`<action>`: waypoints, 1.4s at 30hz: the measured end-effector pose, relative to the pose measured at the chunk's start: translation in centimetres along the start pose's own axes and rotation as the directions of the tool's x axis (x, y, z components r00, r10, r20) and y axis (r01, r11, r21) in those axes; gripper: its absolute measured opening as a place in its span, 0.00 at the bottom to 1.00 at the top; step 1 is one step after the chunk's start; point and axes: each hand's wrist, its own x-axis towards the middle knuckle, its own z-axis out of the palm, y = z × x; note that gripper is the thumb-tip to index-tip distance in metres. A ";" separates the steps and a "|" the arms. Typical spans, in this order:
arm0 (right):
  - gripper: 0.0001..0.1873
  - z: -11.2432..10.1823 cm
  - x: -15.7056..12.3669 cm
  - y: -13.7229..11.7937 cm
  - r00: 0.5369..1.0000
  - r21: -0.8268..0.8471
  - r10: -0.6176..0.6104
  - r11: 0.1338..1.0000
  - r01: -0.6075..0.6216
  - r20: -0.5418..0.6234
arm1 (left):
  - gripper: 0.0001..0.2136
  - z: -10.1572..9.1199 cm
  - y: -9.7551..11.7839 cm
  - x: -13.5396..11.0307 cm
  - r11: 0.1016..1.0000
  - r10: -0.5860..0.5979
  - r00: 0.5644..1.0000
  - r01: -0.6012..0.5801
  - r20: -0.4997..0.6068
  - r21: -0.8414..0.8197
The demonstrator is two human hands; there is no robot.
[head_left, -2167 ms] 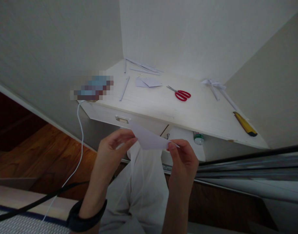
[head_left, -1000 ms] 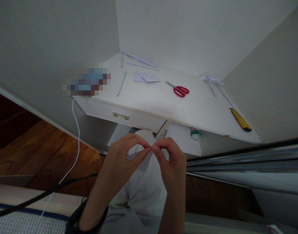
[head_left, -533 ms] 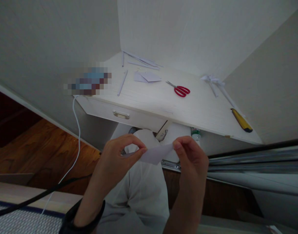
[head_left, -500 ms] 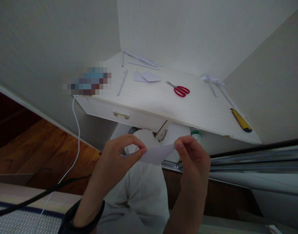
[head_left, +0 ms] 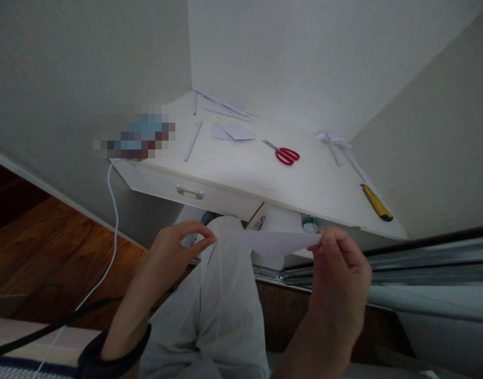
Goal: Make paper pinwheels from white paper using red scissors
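Note:
I hold a folded white paper piece, triangular and pointing down, in front of my knees. My right hand pinches its right corner between thumb and fingers. My left hand is closed in a pinch at the paper's left end, which is hard to see against my white trousers. A dark band sits on my left wrist. Both hands are below the front edge of a white desk.
On the desk lie red scissors, a yellow utility knife, a folded paper shape, several paper strips and a paper bow. A bottle stands under the desk. A white cable hangs at left.
My hands were pinched close together a second ago; they have since moved apart, the right hand going right, and the paper is stretched out between them. The view shifted slightly.

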 end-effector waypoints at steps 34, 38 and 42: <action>0.17 11.3 24.4 7.9 0.869 -0.883 0.161 0.123 0.453 0.468 | 0.05 4.0 3.4 -0.7 0.504 -0.478 0.862 0.112 -0.169 -0.856; 0.17 11.7 24.8 7.5 0.862 -0.884 0.197 0.113 0.454 0.468 | 0.07 3.9 2.5 -0.8 0.563 -0.434 0.882 0.104 -0.186 -0.820; 0.18 12.0 24.7 7.0 0.873 -0.888 0.188 0.205 0.412 0.449 | 0.08 3.7 2.2 -1.0 0.671 -0.342 0.906 0.048 -0.251 -0.740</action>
